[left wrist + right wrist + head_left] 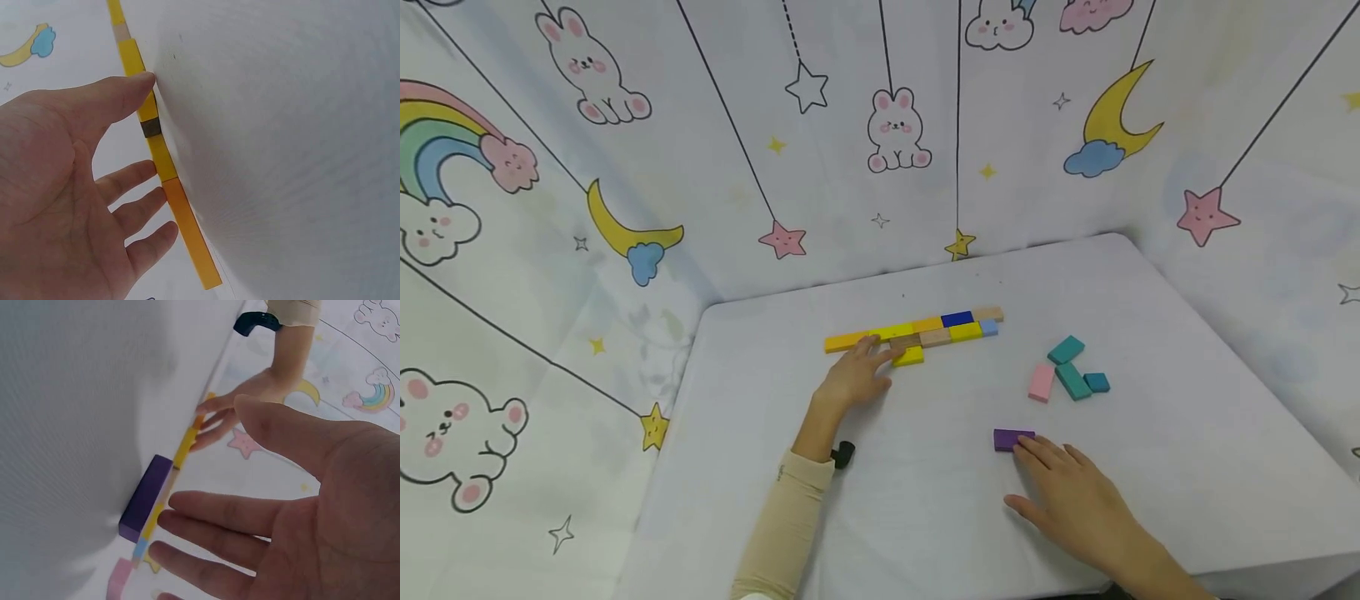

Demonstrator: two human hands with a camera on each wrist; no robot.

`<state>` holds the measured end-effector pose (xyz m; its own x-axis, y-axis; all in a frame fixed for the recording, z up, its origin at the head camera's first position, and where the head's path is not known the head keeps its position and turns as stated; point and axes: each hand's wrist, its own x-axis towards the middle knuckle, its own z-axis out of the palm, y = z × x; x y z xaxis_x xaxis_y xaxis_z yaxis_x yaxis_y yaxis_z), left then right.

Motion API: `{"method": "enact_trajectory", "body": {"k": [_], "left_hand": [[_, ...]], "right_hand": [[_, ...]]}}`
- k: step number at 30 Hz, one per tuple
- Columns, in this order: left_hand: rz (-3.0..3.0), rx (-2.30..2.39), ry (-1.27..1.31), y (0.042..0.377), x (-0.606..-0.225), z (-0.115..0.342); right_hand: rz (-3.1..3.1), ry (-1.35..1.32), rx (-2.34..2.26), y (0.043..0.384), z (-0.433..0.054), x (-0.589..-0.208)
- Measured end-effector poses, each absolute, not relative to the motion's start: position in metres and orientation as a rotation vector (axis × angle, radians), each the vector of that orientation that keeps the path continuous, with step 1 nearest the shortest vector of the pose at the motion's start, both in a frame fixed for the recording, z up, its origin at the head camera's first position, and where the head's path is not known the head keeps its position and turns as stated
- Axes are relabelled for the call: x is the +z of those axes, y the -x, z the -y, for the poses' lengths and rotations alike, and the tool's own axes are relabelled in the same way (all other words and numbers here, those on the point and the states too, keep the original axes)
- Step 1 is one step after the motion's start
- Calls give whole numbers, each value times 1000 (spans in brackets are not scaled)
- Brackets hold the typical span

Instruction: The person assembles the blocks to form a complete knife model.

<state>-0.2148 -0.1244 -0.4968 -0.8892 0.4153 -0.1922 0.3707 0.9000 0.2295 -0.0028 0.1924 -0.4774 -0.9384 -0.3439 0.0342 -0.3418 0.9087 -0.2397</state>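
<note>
Two rows of small blocks lie end to end in the head view, with a dark blue block [957, 319] and a tan block [987, 314] at the back row's right. An orange block [844, 342] forms its left end. My left hand [853, 379] rests at the rows' left part, fingers spread, its forefinger reaching a yellow block [908, 357] in front of a brown block [905, 341]. My right hand [1078, 500] lies flat at the front right, its fingertips touching the right end of a purple block [1011, 440]. In the right wrist view, the fingers [219, 512] are straight.
Right of the rows lie a pink block [1041, 382], two teal blocks [1072, 381] and a smaller blue-green block [1097, 382]. A white cloth covers the table [925, 517]. Cartoon-printed curtains [850, 192] hang behind it. A black device [844, 454] sits at my left wrist.
</note>
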Motion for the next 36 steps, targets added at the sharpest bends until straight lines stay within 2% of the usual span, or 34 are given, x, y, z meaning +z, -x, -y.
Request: {"method": "enact_trajectory", "body": {"k": [16,36], "left_hand": [[-2836,266,-597,215,-499,124],[-2823,301,-581,220,-507,126]], "right_hand": [[-3031,507,-456,3,-187,-490],[-3124,669,-277,11,-179,-489]]}}
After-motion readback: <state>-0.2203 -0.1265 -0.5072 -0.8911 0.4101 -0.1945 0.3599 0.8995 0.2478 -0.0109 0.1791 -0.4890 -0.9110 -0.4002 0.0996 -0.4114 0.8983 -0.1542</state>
